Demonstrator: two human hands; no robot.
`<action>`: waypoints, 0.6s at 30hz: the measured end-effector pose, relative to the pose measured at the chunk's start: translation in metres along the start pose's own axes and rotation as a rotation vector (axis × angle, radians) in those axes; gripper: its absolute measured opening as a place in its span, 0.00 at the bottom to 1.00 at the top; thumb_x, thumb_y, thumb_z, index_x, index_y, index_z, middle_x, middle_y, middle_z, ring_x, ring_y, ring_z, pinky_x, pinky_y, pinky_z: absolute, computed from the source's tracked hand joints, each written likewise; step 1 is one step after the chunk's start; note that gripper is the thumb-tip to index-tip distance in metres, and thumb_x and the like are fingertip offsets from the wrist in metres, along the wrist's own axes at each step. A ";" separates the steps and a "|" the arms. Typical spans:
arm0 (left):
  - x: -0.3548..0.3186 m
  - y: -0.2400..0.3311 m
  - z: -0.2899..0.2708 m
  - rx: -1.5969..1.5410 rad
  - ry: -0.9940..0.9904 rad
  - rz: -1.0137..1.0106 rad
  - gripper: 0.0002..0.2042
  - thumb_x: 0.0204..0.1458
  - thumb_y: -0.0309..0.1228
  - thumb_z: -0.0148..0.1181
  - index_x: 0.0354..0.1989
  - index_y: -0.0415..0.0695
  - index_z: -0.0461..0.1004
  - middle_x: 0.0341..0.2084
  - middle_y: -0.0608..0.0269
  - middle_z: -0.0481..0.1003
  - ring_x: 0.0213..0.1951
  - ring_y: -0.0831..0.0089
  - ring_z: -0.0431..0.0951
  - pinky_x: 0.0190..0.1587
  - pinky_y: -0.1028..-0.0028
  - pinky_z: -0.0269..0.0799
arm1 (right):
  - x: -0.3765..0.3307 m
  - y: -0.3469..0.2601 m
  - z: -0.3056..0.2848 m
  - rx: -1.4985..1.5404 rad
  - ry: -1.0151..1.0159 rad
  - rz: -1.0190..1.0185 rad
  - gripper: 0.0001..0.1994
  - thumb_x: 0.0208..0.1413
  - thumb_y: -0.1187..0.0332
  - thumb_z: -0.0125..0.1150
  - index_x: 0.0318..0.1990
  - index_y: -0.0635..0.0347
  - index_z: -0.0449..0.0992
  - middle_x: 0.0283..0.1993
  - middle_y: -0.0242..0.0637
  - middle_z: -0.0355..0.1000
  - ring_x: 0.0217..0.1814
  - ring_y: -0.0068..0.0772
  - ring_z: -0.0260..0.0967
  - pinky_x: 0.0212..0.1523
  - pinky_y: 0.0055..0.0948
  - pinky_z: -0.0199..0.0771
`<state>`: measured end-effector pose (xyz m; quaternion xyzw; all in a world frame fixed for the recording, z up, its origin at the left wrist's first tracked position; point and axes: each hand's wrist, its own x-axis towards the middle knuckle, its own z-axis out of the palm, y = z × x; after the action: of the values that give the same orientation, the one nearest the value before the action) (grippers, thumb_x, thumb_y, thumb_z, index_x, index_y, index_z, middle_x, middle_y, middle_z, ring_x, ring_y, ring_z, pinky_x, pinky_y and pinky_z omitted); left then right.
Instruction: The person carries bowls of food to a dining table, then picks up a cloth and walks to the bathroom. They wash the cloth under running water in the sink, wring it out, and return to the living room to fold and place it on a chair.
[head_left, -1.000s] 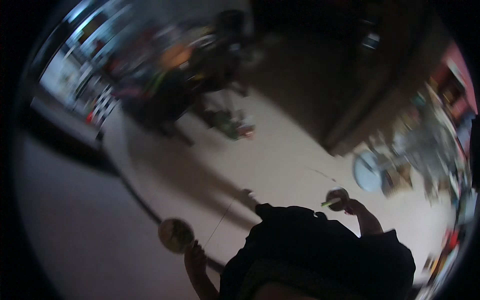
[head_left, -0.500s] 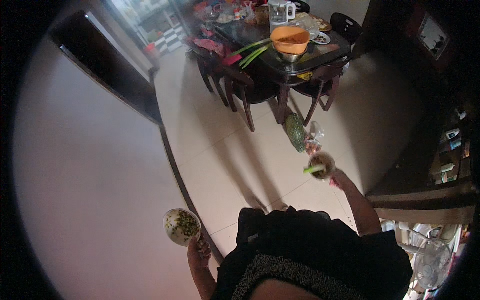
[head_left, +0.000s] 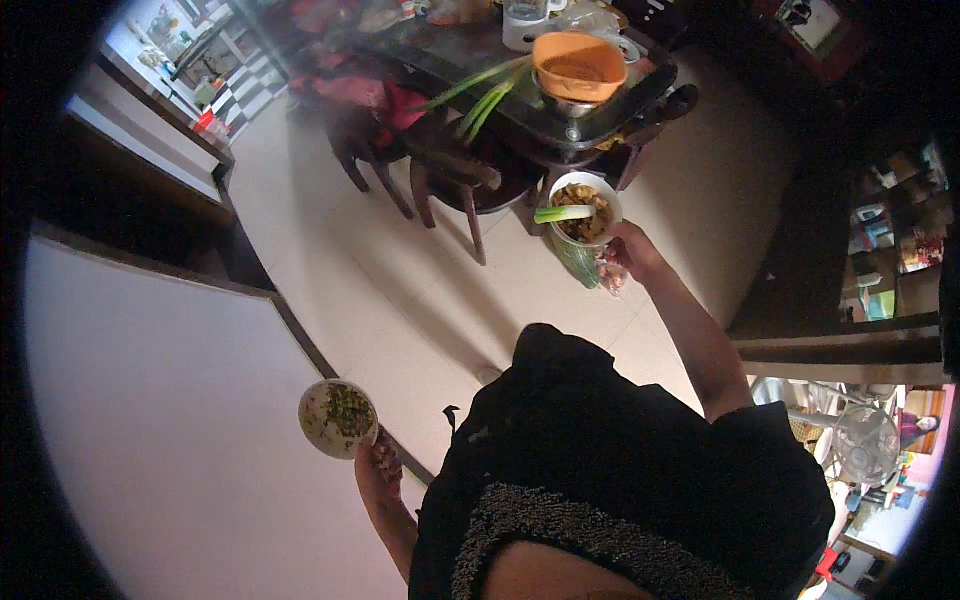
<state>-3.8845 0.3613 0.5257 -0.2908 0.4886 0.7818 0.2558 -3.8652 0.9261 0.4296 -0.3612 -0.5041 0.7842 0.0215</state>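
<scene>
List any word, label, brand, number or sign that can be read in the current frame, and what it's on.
No text can be read.
Left-hand bowl: no lettering shows.
Right-hand bowl: no lettering shows.
Packages on the right-hand shelves: any print is too small and blurred to read.
Wall picture at the far right: too small to make out any text.
</scene>
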 end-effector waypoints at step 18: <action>-0.015 0.040 0.055 0.200 -0.174 -0.221 0.13 0.53 0.36 0.51 0.41 0.41 0.68 0.21 0.69 0.68 0.16 0.84 0.62 0.13 0.86 0.54 | -0.064 0.023 0.064 0.353 0.183 -0.081 0.10 0.53 0.62 0.50 0.38 0.57 0.67 0.28 0.35 0.72 0.25 0.21 0.63 0.27 0.25 0.67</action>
<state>-3.9129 0.3938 0.5802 -0.2473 0.5050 0.7187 0.4090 -3.8487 0.8399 0.4609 -0.4012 -0.3686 0.8228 0.1619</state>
